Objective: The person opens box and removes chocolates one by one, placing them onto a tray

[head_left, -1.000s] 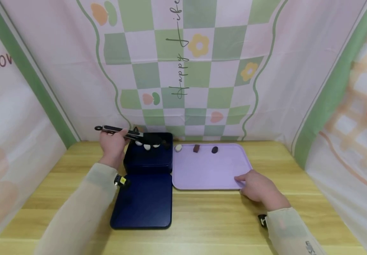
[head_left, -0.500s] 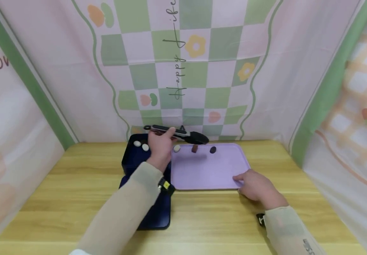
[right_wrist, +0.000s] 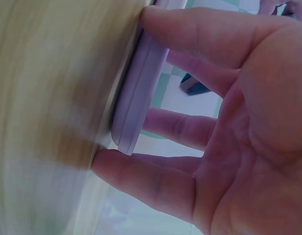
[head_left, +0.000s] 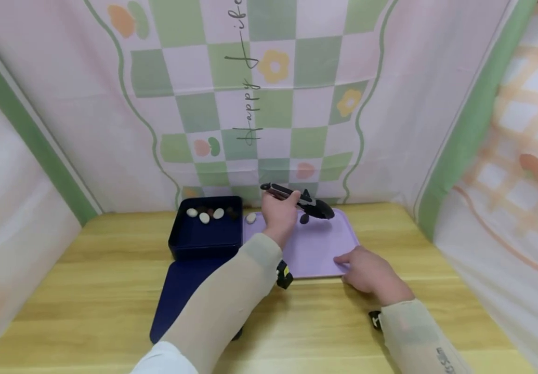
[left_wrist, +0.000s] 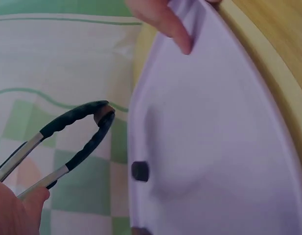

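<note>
My left hand point(head_left: 280, 212) grips black-and-silver tongs point(head_left: 308, 202) above the back of the lilac tray point(head_left: 315, 249). In the left wrist view, a small brown piece point(left_wrist: 103, 115) is pinched between the tongs' black scalloped tips. On the tray's back strip lie a white oval piece point(head_left: 251, 218) and a dark oval piece point(head_left: 304, 218); a brown block beside them is hidden by the left hand in the head view. My right hand point(head_left: 372, 274) holds the tray's front right corner, thumb at the rim and fingers around the edge.
A navy box point(head_left: 205, 236) with several white ovals point(head_left: 205, 218) and dark pieces stands left of the tray. Its navy lid point(head_left: 180, 296) lies in front, partly under the left sleeve. Patterned cloth point(head_left: 269, 104) hangs behind the wooden table point(head_left: 306, 327).
The left hand has carried the tongs rightward from over the navy box to over the tray. The right hand stays at the tray's corner. The head view has shifted slightly.
</note>
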A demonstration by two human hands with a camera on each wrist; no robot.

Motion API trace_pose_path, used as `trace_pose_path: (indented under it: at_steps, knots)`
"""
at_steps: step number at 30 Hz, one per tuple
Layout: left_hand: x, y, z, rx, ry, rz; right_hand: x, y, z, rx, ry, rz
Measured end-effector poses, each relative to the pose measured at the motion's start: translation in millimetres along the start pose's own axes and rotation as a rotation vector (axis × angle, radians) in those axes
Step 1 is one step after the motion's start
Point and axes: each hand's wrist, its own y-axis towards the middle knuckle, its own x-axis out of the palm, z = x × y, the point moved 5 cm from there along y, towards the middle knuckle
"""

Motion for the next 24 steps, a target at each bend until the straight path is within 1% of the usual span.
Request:
trace_pose_path:
  at_steps: [2, 6, 9, 13, 16, 24]
  knots:
    - [6.0, -0.9, -5.0, -0.012, -0.016, -0.008, 0.4, 0, 0, 0.002, -0.005, 0.003]
    - [15.4, -0.6, -14.2, -0.018, -0.038, -0.003, 0.3, -1, -1, 0.018, 0.004, 0.004]
    - [22.1, 0.3, -18.7, -0.011, -0.029, 0.002, -1.2, -2, 1, 0.026, -0.004, 0.005]
    - [21.8, 1.3, -20.0, 0.013, 0.026, 0.018, -2.0, -1, -2, 0.014, -0.026, 0.002]
    - [22.4, 1.5, -19.4, 0.028, 0.063, 0.010, -2.7, -1, -3, 0.007, -0.040, 0.006]
    - [23.6, -2.2, -13.6, 0.063, 0.087, -0.033, -2.6, -1, -1, 0.006, -0.039, 0.002]
